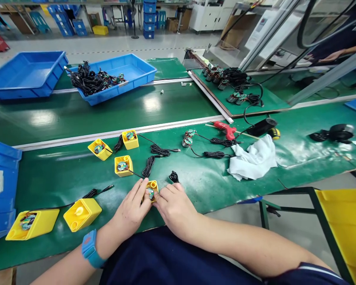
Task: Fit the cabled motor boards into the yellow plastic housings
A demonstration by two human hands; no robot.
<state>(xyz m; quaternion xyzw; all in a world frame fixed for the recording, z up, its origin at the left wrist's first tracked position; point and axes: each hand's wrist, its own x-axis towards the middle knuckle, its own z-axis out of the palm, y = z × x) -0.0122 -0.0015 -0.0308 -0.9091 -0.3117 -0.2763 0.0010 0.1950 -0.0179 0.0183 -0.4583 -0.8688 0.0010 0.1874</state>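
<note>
Between my hands, at the front of the green workbench, sits a small yellow plastic housing (153, 184) with a green circuit board (150, 192) inside it. My left hand (134, 204) grips the housing's left side, thumb at the board. From the right my right hand (173, 202) closes on it, fingers bent at its edge; the fingertips are partly hidden. A bundled black cable (174, 177) lies just beyond my right hand. Farther off stand yellow housings with boards in them, one (124, 166) nearest my left hand. To the left, a yellow housing (82, 214) shows no board.
Two motors with boards (188, 139) lie near a red glue gun (226, 129) and a white cloth (253, 157). Blue bins (139, 73) stand at the back, one holding cabled boards. A blue bin (2, 190) borders the left. Another person's hand (332, 56) shows at upper right.
</note>
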